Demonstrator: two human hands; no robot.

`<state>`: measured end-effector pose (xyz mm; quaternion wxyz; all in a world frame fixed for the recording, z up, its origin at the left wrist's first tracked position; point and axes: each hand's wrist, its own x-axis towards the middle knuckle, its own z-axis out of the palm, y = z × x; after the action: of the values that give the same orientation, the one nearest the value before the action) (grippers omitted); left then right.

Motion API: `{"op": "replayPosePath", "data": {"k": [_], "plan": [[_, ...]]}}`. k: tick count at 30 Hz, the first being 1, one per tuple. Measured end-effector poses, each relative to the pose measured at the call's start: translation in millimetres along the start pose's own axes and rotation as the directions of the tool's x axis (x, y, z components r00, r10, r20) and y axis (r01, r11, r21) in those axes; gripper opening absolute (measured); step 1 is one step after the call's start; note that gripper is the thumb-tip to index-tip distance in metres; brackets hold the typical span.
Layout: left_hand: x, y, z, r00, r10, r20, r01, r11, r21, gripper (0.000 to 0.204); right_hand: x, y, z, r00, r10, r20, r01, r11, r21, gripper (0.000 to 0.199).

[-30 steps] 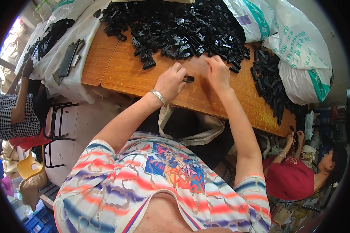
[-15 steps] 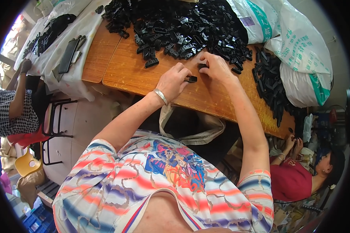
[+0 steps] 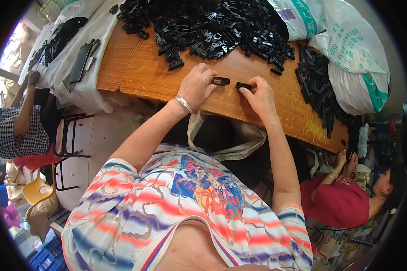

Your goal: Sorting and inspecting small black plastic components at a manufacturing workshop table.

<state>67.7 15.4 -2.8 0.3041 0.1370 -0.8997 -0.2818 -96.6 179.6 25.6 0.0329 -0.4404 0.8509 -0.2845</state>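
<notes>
Between finger and thumb of my left hand [image 3: 197, 86] is a black plastic frame-like part [image 3: 220, 81] with an opening in its middle. My right hand [image 3: 259, 95] pinches a smaller black plastic piece [image 3: 243, 86], its left end pointing at the frame-like part. A short gap separates the two pieces, and both are held just above the wooden table [image 3: 167, 83]. Beyond my hands lies a large heap of black plastic parts [image 3: 199, 34]. What kind of product these parts belong to cannot be told.
A second pile of slim black parts [image 3: 313, 88] lies along the table's right side, beside white and green plastic sacks [image 3: 355, 58]. At the left, a phone [image 3: 80, 62] rests on a white-covered table. One co-worker [image 3: 337, 198] sits at the right, another [image 3: 20, 126] at the left.
My right hand has come down toward me from the heap's edge, bringing the small black piece into clear view. My left hand has shifted slightly away, and the frame-like part now shows its opening.
</notes>
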Motion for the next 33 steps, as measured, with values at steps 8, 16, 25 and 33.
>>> {"op": "replayPosePath", "data": {"k": [8,16,25,33], "plan": [[1,-2,0,1.000,-0.015,-0.009,0.015,1.000,0.008,0.027,-5,-14,-5,0.994,-0.112,-0.016,0.113,0.992,0.062,0.023],[4,-5,4,0.998,-0.055,0.020,0.055,0.998,-0.018,0.025,15,-40,15,0.931,-0.360,0.052,0.361,0.932,-0.020,0.019],[4,-5,4,0.997,-0.074,0.025,0.075,0.997,-0.020,0.024,26,-41,9,0.908,-0.402,0.117,0.413,0.907,-0.085,0.016],[4,-4,3,0.995,-0.082,0.056,0.083,0.996,-0.016,0.022,23,-42,9,0.865,-0.456,0.211,0.493,0.849,-0.187,0.012]]}}
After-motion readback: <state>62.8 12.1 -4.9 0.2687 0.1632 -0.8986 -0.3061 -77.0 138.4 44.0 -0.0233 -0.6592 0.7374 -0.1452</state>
